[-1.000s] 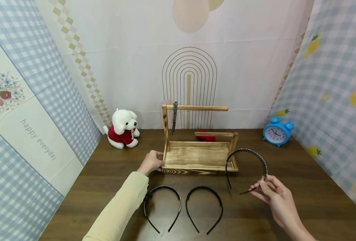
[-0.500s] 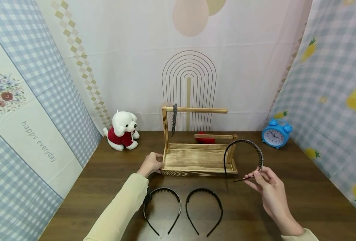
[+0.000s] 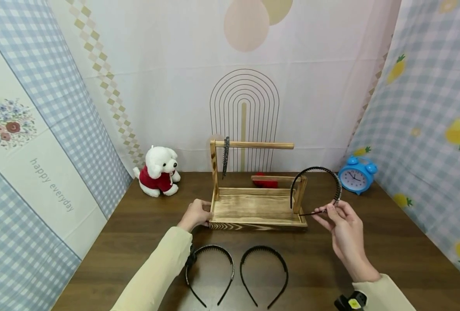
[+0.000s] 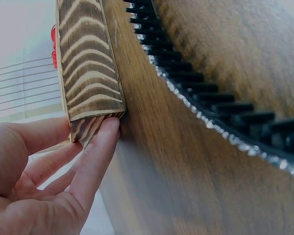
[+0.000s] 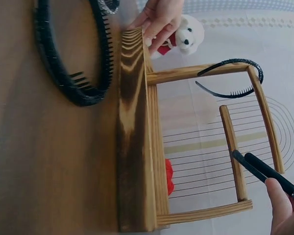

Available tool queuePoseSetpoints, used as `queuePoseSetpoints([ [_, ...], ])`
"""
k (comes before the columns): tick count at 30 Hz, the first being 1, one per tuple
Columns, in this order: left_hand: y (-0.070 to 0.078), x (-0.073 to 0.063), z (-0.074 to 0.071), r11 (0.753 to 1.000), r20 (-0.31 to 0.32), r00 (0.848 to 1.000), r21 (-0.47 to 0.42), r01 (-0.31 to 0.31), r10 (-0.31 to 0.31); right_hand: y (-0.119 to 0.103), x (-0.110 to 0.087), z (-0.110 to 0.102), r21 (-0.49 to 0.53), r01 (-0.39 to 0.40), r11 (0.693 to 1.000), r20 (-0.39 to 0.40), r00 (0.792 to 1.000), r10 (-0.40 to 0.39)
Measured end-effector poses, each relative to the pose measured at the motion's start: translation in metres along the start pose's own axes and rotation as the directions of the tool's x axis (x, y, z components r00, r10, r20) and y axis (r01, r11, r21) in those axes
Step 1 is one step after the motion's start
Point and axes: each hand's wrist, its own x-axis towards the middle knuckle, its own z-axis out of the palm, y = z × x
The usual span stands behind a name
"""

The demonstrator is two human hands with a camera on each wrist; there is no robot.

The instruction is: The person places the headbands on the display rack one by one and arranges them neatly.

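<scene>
My left hand point(image 3: 195, 214) grips the left end of a wooden rack point(image 3: 257, 226), a shallow tray with a tall bar and a lower bar. In the left wrist view, thumb and fingers pinch the tray's corner point(image 4: 95, 120). A glittery toothed headband point(image 3: 225, 156) hangs near the post end of the tall bar point(image 3: 264, 145). Off the table, my right hand point(image 3: 344, 224) pinches a dark headband point(image 3: 318, 168) near one end. Its arch overlaps the lower bar's post point(image 3: 299, 194). In the right wrist view, the headband's tips point(image 5: 245, 159) overlap the lower bar point(image 5: 230, 142).
Two more headbands lie on the table before the rack, a silver-edged headband point(image 3: 233, 264) and a black headband point(image 3: 287, 271). A white plush dog point(image 3: 157, 172) sits back left, a blue alarm clock point(image 3: 357, 176) back right. Something red point(image 3: 266, 183) shows behind the rack.
My right hand has moved forward and slightly left, carrying the headband up to the rack's right end. The left hand keeps its grip on the tray corner. The head view has tilted up slightly.
</scene>
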Motion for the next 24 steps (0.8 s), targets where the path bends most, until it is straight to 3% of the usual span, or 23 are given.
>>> queuePoseSetpoints([
  [15, -0.001, -0.001, 0.0, 1.0, 0.007, 1.0, 0.001, -0.022, 0.022, 0.004, 0.026, 0.031, 0.033, 0.036, 0.999, -0.111, 0.993, -0.032],
  [24, -0.001, -0.002, 0.001, 1.0, 0.002, 1.0, -0.012, -0.013, 0.013, 0.01, 0.039, 0.039, -0.012, 0.081, 0.997, -0.14, 0.987, -0.082],
])
